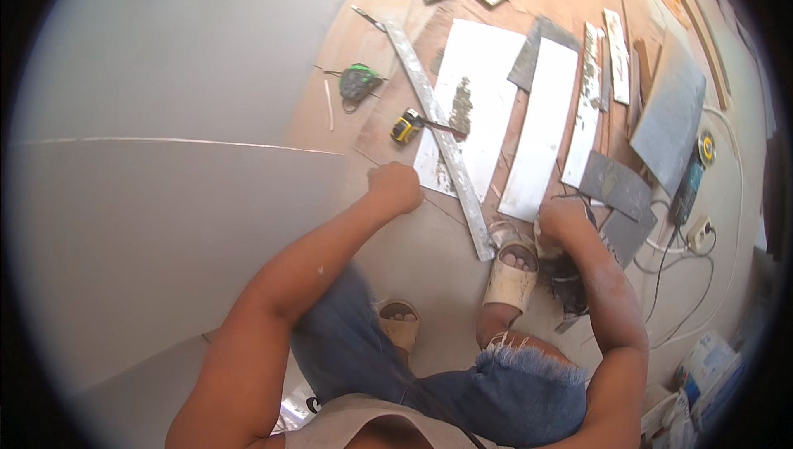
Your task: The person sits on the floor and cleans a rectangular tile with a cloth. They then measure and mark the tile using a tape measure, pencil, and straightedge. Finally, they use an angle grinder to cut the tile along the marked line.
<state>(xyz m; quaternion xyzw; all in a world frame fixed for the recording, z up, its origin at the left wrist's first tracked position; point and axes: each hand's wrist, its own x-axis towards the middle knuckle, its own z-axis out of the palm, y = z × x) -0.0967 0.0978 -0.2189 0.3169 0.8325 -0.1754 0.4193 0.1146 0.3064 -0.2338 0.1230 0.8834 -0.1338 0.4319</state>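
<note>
My left hand (396, 187) is closed in a fist, close to the edge of a large grey panel (206, 226). What its fingers hold, if anything, is hidden. My right hand (565, 221) is closed at a crumpled, pale-and-black thing (570, 280) beside my right foot; its kind is unclear. Between the hands, a long metal straightedge (435, 127) lies slanted across a white tile piece (479, 77) with dark smears. Left of the straightedge lie a yellow-and-black tape measure (406, 126) and a green-and-black round reel (358, 82).
White tile strips (538, 131) and grey offcuts (615, 185) cover the floor ahead. At the right are an angle grinder (687, 189), a power socket (701, 234) and loose cables (661, 292). A larger grey sheet (671, 110) leans there. Tubs (706, 366) stand at the lower right.
</note>
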